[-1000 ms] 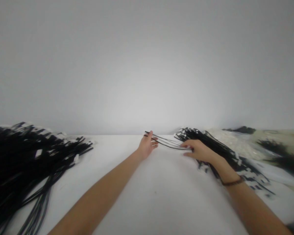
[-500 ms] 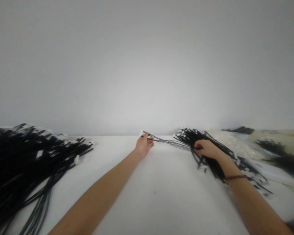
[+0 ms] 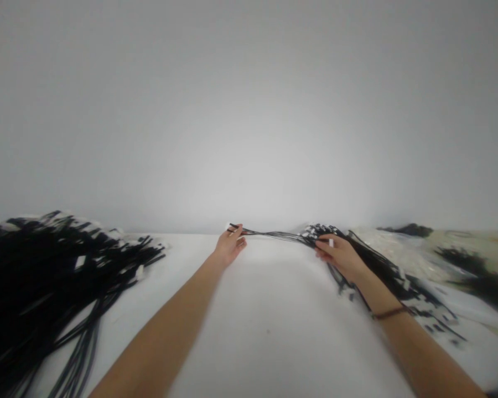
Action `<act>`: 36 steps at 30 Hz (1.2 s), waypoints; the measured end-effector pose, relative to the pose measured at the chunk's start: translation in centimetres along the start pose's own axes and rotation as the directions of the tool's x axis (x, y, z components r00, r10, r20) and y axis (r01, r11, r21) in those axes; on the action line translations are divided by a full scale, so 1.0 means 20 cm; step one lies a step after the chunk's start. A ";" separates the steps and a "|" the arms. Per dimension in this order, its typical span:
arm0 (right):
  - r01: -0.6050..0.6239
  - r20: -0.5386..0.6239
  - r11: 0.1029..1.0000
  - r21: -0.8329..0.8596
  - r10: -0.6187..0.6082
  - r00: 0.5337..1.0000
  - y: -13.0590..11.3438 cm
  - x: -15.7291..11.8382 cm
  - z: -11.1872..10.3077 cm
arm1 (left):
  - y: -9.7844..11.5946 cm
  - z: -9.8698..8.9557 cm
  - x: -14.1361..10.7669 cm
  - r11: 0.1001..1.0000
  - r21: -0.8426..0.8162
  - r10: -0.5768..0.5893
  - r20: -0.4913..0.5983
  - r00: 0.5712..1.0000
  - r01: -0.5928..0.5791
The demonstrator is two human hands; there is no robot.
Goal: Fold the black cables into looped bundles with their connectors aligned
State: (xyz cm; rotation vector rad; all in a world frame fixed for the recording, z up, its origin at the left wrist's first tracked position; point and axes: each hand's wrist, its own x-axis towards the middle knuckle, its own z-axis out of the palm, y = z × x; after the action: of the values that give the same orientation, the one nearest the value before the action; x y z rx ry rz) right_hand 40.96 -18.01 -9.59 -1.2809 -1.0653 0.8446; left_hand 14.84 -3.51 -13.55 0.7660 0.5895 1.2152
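Several thin black cables point(image 3: 274, 234) stretch nearly level between my two hands, above the white table. My left hand point(image 3: 230, 246) is closed on their left ends, where black tips and a bit of white poke out past the thumb. At the other end my right hand point(image 3: 336, 255) pinches the same cables, and a small white tag shows by its fingers. Directly behind and below the right hand lies a pile of black cables point(image 3: 382, 265) with white ends, partly hidden by the hand and forearm.
A large heap of black cables point(image 3: 45, 276) with white tags covers the table's left side. To the right are clear plastic bags point(image 3: 402, 249) and more dark bundles point(image 3: 481, 271). A plain pale wall point(image 3: 249, 110) rises behind the white table point(image 3: 269, 331).
My left hand has moved a little left with the cable ends. The right hand has shifted slightly left, and the cables between them now hang straighter. The view has turned slightly.
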 end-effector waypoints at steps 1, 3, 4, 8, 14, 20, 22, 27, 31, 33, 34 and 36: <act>-0.006 -0.016 0.995 0.100 0.008 1.000 0.01 0.00 0.04 | 0.01 -0.01 0.00 1.000 -0.007 0.027 -0.007 1.000 -0.027; -0.019 -0.036 0.956 0.293 0.031 0.999 0.05 0.03 0.10 | 0.02 -0.04 0.01 0.998 -0.021 0.060 -0.012 0.998 -0.060; -0.028 -0.047 0.924 0.382 0.049 0.998 0.07 0.06 0.13 | 0.03 -0.05 0.02 0.998 -0.023 0.058 -0.005 0.998 -0.058; -0.040 -0.094 0.776 0.630 0.127 0.987 0.11 0.21 0.30 | 0.04 -0.08 0.06 0.999 0.050 -0.012 0.080 0.997 0.008; -0.008 -0.139 0.701 0.714 0.153 0.978 0.14 0.46 0.66 | 0.07 -0.13 0.21 0.995 0.063 -0.081 0.116 0.990 0.074; -0.083 -0.058 0.743 0.664 0.162 0.985 0.30 0.63 0.86 | 0.15 -0.20 0.43 0.992 -0.057 0.106 -0.127 0.986 -0.114; -0.112 0.011 0.760 0.641 0.137 0.991 0.34 0.67 0.85 | 0.17 -0.22 0.48 0.996 -0.001 0.084 -0.083 0.993 -0.084; -0.169 0.124 0.738 0.654 0.117 0.985 0.37 0.73 0.76 | 0.19 -0.24 0.51 0.986 0.166 0.015 0.007 1.000 -0.016; -0.027 -0.117 0.697 0.716 0.157 0.981 0.37 0.76 0.68 | 0.19 -0.26 0.49 0.984 0.175 0.023 -0.018 1.000 -0.020; 0.026 -0.174 0.708 0.706 0.138 0.975 0.38 0.77 0.64 | 0.20 -0.27 0.49 0.984 0.178 0.035 -0.031 0.999 -0.029; 0.031 -0.174 0.714 0.699 0.128 0.977 0.39 0.78 0.63 | 0.20 -0.28 0.49 0.982 0.186 0.032 -0.017 0.999 -0.028; 0.016 -0.152 0.729 0.684 0.120 0.981 0.39 0.79 0.60 | 0.21 -0.29 0.49 0.979 0.201 0.010 0.032 0.999 -0.016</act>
State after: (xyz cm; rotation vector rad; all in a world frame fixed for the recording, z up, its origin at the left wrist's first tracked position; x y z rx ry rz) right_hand 35.09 1.66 -15.42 -0.7308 -0.4744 1.0133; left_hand 10.45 7.76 -13.89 0.9587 0.6898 1.1646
